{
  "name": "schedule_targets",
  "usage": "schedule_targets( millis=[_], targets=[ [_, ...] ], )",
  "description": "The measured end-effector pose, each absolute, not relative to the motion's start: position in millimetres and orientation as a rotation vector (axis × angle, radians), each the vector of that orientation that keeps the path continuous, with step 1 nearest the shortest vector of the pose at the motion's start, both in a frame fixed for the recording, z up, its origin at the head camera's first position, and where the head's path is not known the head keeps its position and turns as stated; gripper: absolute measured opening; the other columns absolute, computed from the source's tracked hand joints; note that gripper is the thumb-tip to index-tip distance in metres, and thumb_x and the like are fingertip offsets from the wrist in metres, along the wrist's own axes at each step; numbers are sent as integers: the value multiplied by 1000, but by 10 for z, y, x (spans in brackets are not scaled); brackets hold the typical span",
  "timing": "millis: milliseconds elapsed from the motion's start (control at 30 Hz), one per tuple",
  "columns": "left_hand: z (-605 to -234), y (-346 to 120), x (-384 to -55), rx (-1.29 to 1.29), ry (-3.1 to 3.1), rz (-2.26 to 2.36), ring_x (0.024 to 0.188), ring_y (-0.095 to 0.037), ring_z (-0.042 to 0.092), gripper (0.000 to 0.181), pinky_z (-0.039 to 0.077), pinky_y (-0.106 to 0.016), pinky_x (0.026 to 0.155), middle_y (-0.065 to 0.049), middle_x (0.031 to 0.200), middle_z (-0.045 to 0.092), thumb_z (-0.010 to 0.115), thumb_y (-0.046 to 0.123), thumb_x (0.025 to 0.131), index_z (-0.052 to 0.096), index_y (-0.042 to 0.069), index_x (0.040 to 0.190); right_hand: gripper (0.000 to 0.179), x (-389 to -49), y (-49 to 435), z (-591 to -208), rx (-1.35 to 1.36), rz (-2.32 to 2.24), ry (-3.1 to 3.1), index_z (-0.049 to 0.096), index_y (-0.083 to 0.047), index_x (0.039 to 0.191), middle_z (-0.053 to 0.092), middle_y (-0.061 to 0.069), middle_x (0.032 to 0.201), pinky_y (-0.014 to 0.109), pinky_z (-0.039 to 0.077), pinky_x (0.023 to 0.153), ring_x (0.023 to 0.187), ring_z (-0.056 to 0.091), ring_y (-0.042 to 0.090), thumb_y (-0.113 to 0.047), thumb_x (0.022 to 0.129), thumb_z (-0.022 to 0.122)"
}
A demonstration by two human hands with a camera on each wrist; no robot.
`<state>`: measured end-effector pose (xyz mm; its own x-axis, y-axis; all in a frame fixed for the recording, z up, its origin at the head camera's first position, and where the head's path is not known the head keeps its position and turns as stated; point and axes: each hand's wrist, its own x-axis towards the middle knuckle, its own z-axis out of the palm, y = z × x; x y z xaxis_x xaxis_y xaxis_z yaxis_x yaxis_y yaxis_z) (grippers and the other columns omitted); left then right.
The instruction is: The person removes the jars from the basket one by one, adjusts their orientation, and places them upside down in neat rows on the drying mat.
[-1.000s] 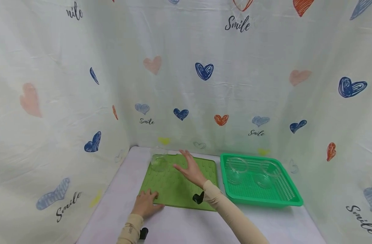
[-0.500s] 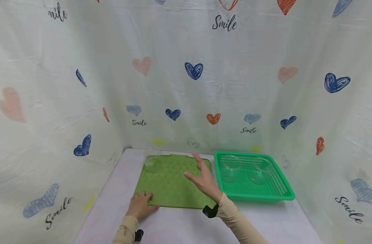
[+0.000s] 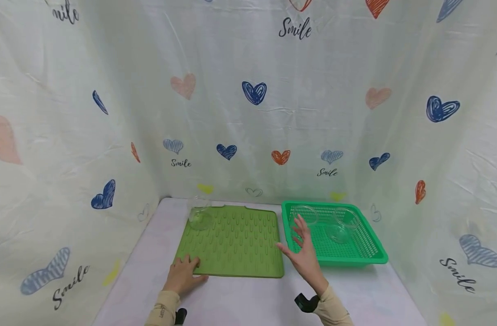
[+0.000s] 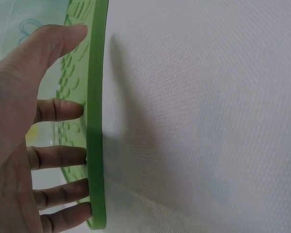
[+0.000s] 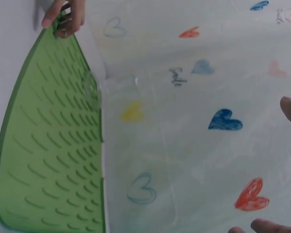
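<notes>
A green drying mat (image 3: 240,244) with raised ridges lies on the table. My left hand (image 3: 181,275) rests its fingertips on the mat's near left corner, the thumb along the front edge; the left wrist view shows these fingers (image 4: 63,156) extended onto the mat (image 4: 96,145). A clear cup (image 3: 200,219) stands at the mat's far left corner. To the right of the mat, my right hand (image 3: 304,256) is raised with fingers spread and nothing in it. It overlaps the green basket (image 3: 350,261) and partly hides one clear cup (image 3: 307,213) there; another clear cup (image 3: 340,231) stands beside that one.
The basket sits at the table's right side, close to the mat. A white curtain (image 3: 216,117) printed with hearts hangs behind and at both sides. Bare white tablecloth (image 3: 248,299) shows in front of the mat.
My right hand has moved right, from above the mat to the basket's left side, fingers still spread. My left hand stays at the mat's corner. The head view has turned slightly right.
</notes>
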<state>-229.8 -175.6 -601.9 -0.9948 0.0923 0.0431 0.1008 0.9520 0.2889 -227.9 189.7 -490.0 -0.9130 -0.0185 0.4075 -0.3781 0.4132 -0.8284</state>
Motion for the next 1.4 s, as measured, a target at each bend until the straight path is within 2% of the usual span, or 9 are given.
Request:
schedule_targets(
  millis=[367,533,600,767,933,1200,1400],
  targets=[
    [-5975,-1827,-2302,-141,-3067,-464,98,-43,52,61,44,-66,88,-15,103,55,77,55,73,63,13,114,102,-2407,2426,-5044,98,1602,-2325,4,-35,154,15,16,159,62,37,107,141,28,43,-23,84,77],
    [-5986,-1849,-2308,-153,-3067,-489,98,-42,52,62,44,-65,88,-15,105,55,77,55,72,62,14,116,103,-2437,2465,-4844,14,1632,-2358,-3,-28,155,12,22,158,61,35,109,142,24,45,-22,86,74],
    [-5995,-1850,-2314,-156,-3065,-500,98,-42,52,62,44,-65,88,-15,106,55,77,55,72,62,14,116,105,-2499,2503,-4831,-22,1645,-2376,-5,-29,155,10,21,159,60,34,110,143,23,45,-24,86,74],
    [-6027,-1851,-2334,-158,-3062,-489,96,-40,52,60,45,-64,87,-15,104,54,76,55,72,63,15,114,110,-2765,2673,-5028,-92,1641,-2409,-10,-39,152,7,18,160,60,35,109,143,23,44,-40,82,75],
    [-6030,-1837,-2341,-153,-3063,-471,95,-39,52,58,46,-62,87,-14,103,54,77,56,72,63,16,113,115,-2912,2769,-5076,-185,1672,-2485,-17,-35,152,2,23,160,64,36,106,142,19,48,-45,82,74],
    [-6023,-1825,-2309,-172,-3083,-486,95,-40,52,60,45,-64,86,-16,105,54,77,55,72,63,15,114,110,-3076,2831,-5130,-236,1702,-2569,-20,-28,152,0,28,158,64,36,105,139,21,53,-31,89,71],
    [-6046,-1806,-2327,-149,-3085,-488,98,-38,51,59,44,-62,89,-14,107,54,77,55,72,63,16,115,111,-3245,2843,-5187,-235,1741,-2612,-21,-21,152,-5,28,158,67,29,109,143,9,51,-31,89,70]
  ],
)
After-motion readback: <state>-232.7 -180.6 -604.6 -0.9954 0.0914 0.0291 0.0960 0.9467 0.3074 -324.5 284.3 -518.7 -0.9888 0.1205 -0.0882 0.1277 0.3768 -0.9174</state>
